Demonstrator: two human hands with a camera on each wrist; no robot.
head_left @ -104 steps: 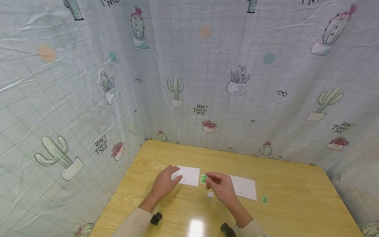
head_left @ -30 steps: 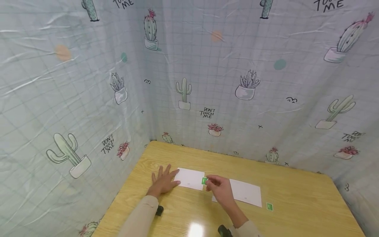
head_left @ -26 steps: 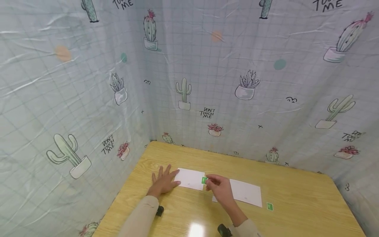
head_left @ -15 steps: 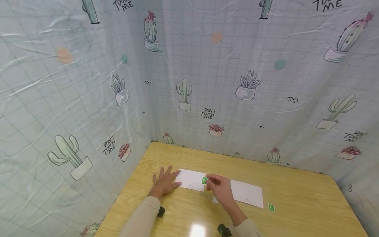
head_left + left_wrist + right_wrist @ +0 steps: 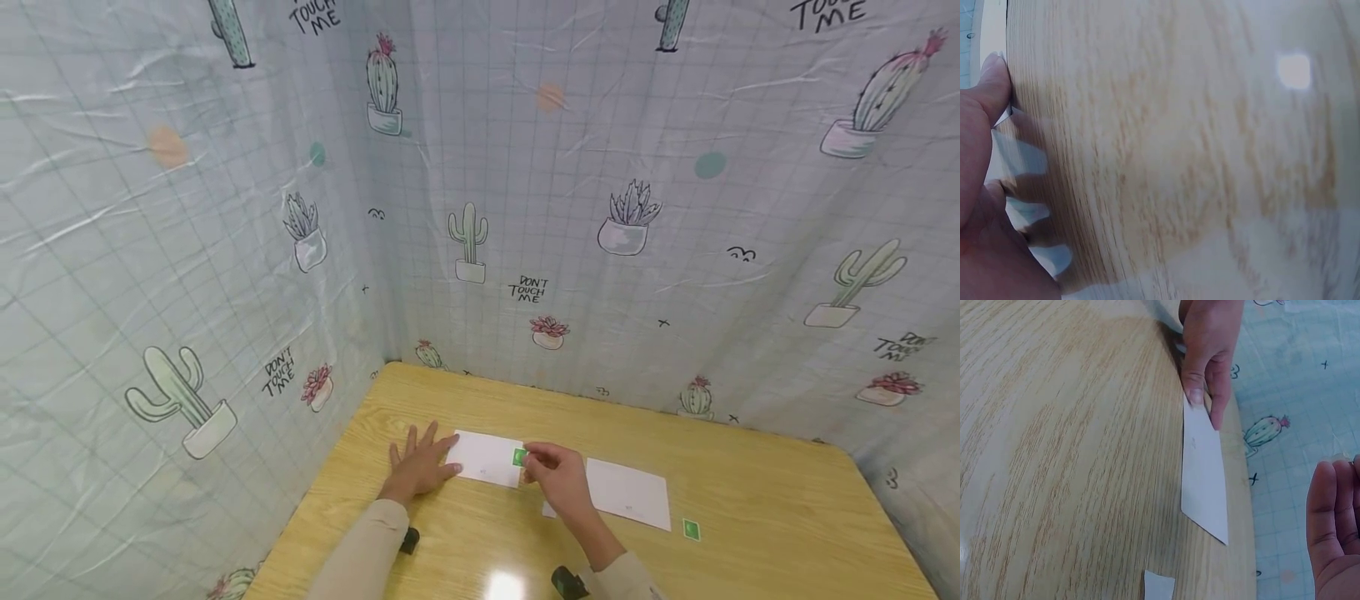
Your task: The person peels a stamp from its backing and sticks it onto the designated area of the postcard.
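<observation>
My right hand (image 5: 558,482) pinches a small green stamp with a white border (image 5: 519,457) between thumb and fingertips. In the head view the stamp overlaps the upper right corner of the left white card (image 5: 483,458). My left hand (image 5: 422,468) rests with fingers spread at that card's left edge, its thumb and forefinger on the paper. The right wrist view shows the left thumb on the end of this card (image 5: 1204,475), which bears a tiny printed mark. The right fingers (image 5: 1329,512) show at that view's edge; the stamp is mostly hidden there.
A second white card (image 5: 628,495) lies to the right, partly behind my right hand. Beyond it lies another green stamp (image 5: 692,530). A small white paper piece (image 5: 549,510) sits beside the right hand. A cactus-printed curtain (image 5: 540,208) borders the wooden table (image 5: 465,550).
Since the oldest frame, my left hand has gone from hovering over the left card to resting at its edge. The pinched stamp has moved left over the card's corner. Lately both hands barely move.
</observation>
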